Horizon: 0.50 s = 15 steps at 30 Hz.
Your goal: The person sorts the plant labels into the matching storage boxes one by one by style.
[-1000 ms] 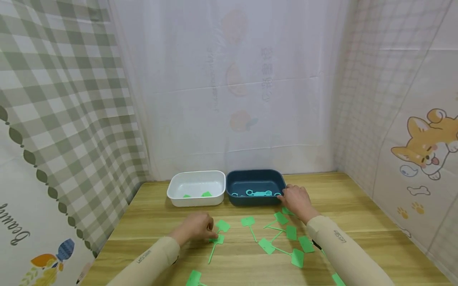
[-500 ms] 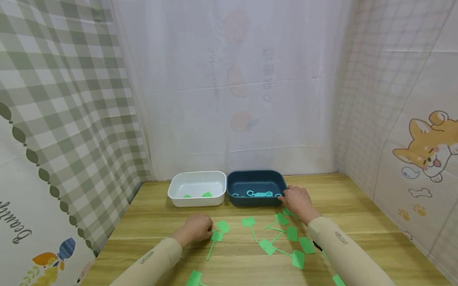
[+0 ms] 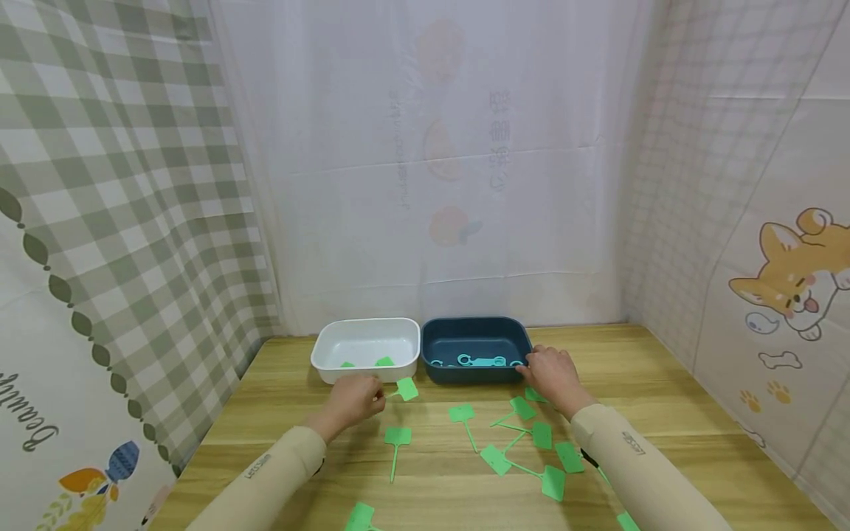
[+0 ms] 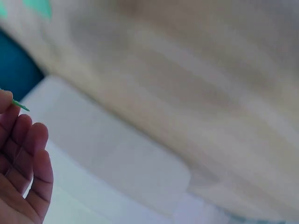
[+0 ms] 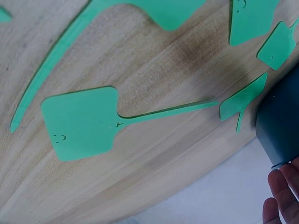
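My left hand (image 3: pixel 355 400) pinches the thin stem of a green plant label (image 3: pixel 407 389), a square flag on a stalk, just in front of the white box (image 3: pixel 365 375). In the left wrist view the stem's end (image 4: pixel 22 106) pokes out past the thumb, the other fingers loosely bent. My right hand (image 3: pixel 553 372) holds the right front corner of the dark blue box (image 3: pixel 458 375); in the right wrist view its fingertips (image 5: pixel 276 179) meet the rim. Inside that box lie turquoise wrench-shaped pieces (image 3: pixel 483 361). A few green labels (image 3: pixel 384 361) show inside the white box.
On the wooden table (image 3: pixel 279 413) lie several more green labels, one (image 3: pixel 397 436) below my left hand and a cluster (image 3: pixel 541 435) beside my right forearm. Another label (image 3: pixel 361 515) sits near the front edge. A white curtain (image 3: pixel 365 221) hangs behind the boxes.
My left hand has picked up the farther of two neighbouring green labels and moved away toward the white box. The nearer label has shifted slightly. My right hand keeps its place at the blue box.
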{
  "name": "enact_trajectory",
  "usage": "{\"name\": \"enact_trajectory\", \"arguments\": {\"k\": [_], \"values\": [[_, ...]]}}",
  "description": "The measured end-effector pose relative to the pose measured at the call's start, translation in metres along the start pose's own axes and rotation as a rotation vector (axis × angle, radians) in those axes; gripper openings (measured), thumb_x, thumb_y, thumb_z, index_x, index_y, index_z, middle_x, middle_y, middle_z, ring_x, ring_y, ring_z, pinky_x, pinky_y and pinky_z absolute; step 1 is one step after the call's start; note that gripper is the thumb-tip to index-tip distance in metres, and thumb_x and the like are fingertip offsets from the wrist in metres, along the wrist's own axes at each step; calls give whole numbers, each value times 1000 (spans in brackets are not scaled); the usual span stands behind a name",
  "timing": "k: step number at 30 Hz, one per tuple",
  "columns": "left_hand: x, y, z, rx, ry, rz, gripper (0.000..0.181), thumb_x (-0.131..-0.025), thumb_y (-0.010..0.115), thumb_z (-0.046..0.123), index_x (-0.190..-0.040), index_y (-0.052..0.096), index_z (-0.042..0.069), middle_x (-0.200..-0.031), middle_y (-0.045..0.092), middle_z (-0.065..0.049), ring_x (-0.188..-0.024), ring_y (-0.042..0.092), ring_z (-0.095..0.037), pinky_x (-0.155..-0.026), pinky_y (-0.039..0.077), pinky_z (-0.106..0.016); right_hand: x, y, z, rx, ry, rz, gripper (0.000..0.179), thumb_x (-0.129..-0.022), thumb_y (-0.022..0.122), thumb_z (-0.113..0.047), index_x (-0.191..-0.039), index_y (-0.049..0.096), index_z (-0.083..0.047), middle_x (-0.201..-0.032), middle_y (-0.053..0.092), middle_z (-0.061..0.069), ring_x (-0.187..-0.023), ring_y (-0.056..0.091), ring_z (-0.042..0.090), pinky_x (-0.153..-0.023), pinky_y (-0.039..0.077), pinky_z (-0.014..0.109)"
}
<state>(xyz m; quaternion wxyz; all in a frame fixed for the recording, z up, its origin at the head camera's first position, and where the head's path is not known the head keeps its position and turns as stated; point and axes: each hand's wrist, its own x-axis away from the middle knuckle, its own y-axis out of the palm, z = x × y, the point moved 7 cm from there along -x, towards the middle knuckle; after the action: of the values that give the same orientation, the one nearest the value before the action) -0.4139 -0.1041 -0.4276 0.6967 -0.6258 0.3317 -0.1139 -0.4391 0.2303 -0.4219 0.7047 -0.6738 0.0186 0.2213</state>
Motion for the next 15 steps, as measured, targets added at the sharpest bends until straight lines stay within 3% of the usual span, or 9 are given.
{"name": "enact_trajectory", "arguments": {"k": [4, 9, 12, 15], "values": [[-18, -21, -23, -16, -92, 22, 13, -78, 70, 11, -67, 66, 15, -68, 54, 6, -59, 54, -12, -51, 47, -35, 0, 0, 0, 9, 0, 8, 31, -92, 71, -32, -81, 69, -3, -86, 64, 13, -75, 62, 33, -66, 50, 48], [-35, -43, -53, -101, -280, 0, 20, -88, 73, 15, -72, 65, 7, -74, 57, -3, -62, 56, -17, -55, 52, -36, -1, 1, 1, 16, 4, 1, 31, -92, 70, -33, -81, 69, -3, -86, 63, 13, -75, 62, 33, -67, 50, 48], [-37, -46, -63, -131, -368, -6, 18, -89, 75, 17, -82, 67, 3, -83, 60, -9, -65, 60, -21, -58, 54, -37, -1, 1, 0, 5, 9, 1, 31, -92, 70, -32, -80, 68, -4, -85, 63, 12, -75, 62, 33, -67, 50, 49], [-34, -38, -59, -107, -362, -15, 13, -88, 76, 13, -89, 68, 3, -84, 59, -9, -65, 61, -23, -57, 54, -39, -1, 1, 0, -2, 9, 2, 31, -92, 70, -32, -79, 68, -4, -84, 63, 12, -74, 61, 32, -66, 50, 48]]}}
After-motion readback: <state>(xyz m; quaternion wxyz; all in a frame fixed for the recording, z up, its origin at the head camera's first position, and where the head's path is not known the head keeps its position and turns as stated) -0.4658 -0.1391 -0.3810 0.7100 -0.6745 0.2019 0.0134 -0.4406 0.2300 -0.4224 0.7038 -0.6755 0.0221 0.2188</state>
